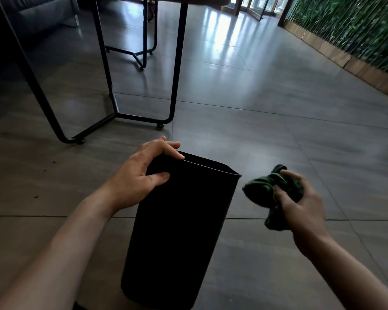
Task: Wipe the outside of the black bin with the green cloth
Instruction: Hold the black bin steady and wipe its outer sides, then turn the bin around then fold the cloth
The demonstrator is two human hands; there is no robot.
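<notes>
Likely light, stiff and smooth, the black bin (177, 220) at lower centre is steadied at its rim by the left hand (141, 173); the right hand (300, 202) bunches the soft green cloth (262, 191).

Both forearms bare from the frame edge to the wrist; no sleeve or cuff visible. Left hand (141, 175): no glove, ring, watch or band behind the fingers (173, 151). Right hand (300, 204): likewise ungloved, wrist bare. Nails short and unpainted where visible. No other part of the body in view.
</notes>
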